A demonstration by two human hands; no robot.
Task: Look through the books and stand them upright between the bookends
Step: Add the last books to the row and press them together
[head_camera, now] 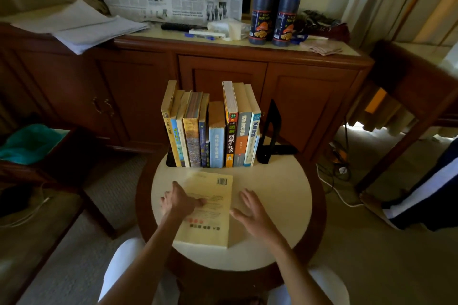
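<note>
On tabletop (280, 205): yellow book (210, 213) flat, long axis 12–6.
Left hand (179, 199): on cover, fingers relaxed.
Right hand (250, 209): spread, at book's 3 o'clock edge.
Gap: row of books (210, 131) to right bookend (271, 129), 1 o'clock.

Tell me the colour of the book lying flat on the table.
Pale yellow flat book, head view.
</note>
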